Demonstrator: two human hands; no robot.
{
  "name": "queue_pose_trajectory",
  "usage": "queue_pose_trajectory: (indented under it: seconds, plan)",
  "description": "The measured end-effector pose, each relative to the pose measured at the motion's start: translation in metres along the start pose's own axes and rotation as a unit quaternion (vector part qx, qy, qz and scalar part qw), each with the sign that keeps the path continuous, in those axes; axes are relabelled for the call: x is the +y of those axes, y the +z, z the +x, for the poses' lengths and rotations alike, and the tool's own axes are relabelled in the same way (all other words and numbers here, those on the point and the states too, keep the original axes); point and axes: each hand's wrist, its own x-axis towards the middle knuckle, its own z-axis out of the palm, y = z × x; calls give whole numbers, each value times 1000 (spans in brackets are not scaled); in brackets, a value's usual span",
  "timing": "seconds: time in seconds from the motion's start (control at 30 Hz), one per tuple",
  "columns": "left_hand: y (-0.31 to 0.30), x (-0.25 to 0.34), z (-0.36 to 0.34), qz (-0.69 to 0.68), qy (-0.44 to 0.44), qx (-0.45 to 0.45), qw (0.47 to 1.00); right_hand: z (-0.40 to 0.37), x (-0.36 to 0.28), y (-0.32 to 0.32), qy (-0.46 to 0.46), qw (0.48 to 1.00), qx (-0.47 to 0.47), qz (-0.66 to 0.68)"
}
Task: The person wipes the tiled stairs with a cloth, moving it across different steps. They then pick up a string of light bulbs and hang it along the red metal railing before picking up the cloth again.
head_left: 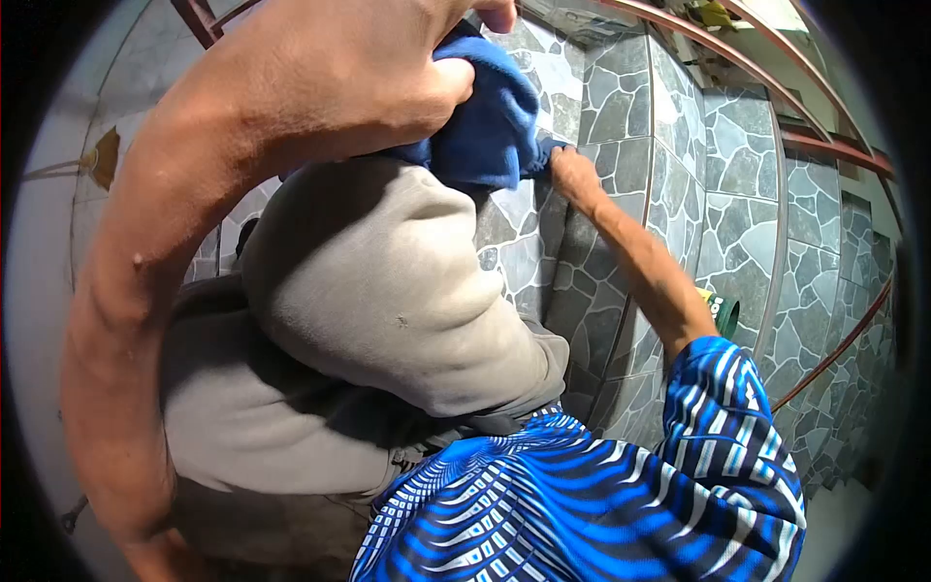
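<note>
A blue cloth hangs in folds over the front of my bent knee. My left hand is at the top edge, partly cut off by the frame, with its thumb against the cloth and a curled fingertip showing beyond it. To the right, my right hand is closed around a darker blue bunch of cloth, low beside the stone-patterned step. Whether the two blue pieces join cannot be made out. My grey trouser leg hides part of the tiles below.
Stone-patterned steps run along the right. Reddish-brown metal rails curve across the upper right. A dark green container shows behind my right arm. A broom is at the far left.
</note>
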Motion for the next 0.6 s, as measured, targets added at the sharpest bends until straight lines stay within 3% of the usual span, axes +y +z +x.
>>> queue_pose_trajectory:
  seconds: [0.07, 0.1, 0.17, 0.23, 0.27, 0.33, 0.4, 0.47, 0.5, 0.6]
  plan:
    - [7, -6, 0, 47, 55, 55, 996, -34, -34, 2, 19, 999, 15, -43]
    - [5, -4, 0, 64, 60, 77, 993, -49, -57, 2, 20, 997, -47, -56]
    - [4, 0, 0, 55, 21, 62, 996, -66, -69, 5, -22, 992, -115, -36]
    - [4, -10, 5, 54, 15, 42, 998, -37, -44, -9, 3, 990, -135, -32]
    - [20, -29, 6, 65, 39, 56, 996, -23, -20, -19, -90, 992, -72, -56]
    - [37, -42, 8, 59, 82, 77, 992, 13, 9, 6, -40, 999, 18, 3]
    - [35, -34, 8, 39, 45, 50, 997, 8, 2, 5, 6, 998, 57, 22]
    - [20, -20, 7, 77, 4, 25, 997, -23, -40, -14, 39, 998, -52, -4]
    - [20, -26, 8, 82, 28, 49, 995, -34, -50, 1, 46, 991, -128, 3]
    - [25, -46, 9, 85, 67, 87, 990, -34, -41, -3, 38, 992, -119, -27]
